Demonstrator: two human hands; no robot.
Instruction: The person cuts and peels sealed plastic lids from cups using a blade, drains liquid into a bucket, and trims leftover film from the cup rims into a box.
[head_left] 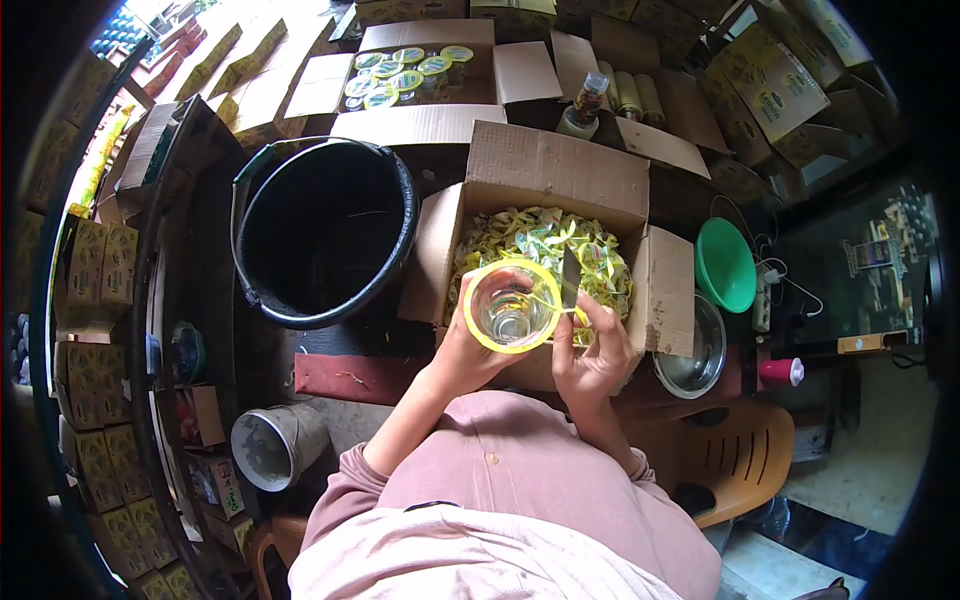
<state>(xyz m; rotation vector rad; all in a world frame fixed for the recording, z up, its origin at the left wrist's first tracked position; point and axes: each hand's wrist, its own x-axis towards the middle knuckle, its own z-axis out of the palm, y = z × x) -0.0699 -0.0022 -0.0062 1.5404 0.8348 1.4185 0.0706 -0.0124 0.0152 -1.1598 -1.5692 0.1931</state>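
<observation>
My left hand (462,350) is wrapped around a clear plastic cup (510,322) with a yellow rim. The cup's open mouth faces up towards me, and no liquid can be made out inside. In my right hand (598,352), closed at the cup's right side, a knife (571,276) stands with its dark blade pointing away from me; its handle is hidden by the fingers. A thin yellow strip (548,300) runs from the cup's rim to these fingers. Just beyond both hands, a cardboard box (556,162) holds a heap of yellow-green film scraps (530,232).
A large black bucket (408,225) stands left of the box. Behind it, another carton (430,36) holds several sealed cups (400,75). Bottles (585,105) stand at the back right. A green bowl (725,265) and a clear bowl (700,365) are on the right.
</observation>
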